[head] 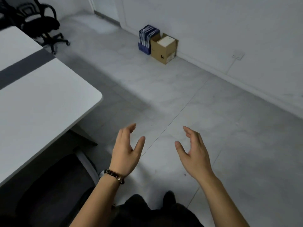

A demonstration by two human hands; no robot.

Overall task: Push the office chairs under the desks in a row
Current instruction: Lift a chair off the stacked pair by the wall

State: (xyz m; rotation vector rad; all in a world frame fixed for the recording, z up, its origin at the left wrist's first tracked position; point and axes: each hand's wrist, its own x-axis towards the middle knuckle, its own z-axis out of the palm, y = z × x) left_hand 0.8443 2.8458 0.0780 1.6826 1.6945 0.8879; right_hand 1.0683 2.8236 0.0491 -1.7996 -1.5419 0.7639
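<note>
A white desk [41, 102] with a grey stripe fills the left side. A black office chair [54, 182] sits under its near edge at the lower left, mostly tucked in. A second black office chair [41, 25] stands out on the floor at the far upper left, beyond the desk's end. My left hand [127, 149], with a bead bracelet on the wrist, and my right hand [195, 151] hover in front of me over the floor, palms facing each other, fingers relaxed, holding nothing and touching nothing.
A cardboard box [164, 48] and a blue file holder [146, 40] stand against the white wall [229, 30] ahead. A wall socket [237, 55] sits low on the right. Pale tiled floor [180, 99] stretches between desk and wall.
</note>
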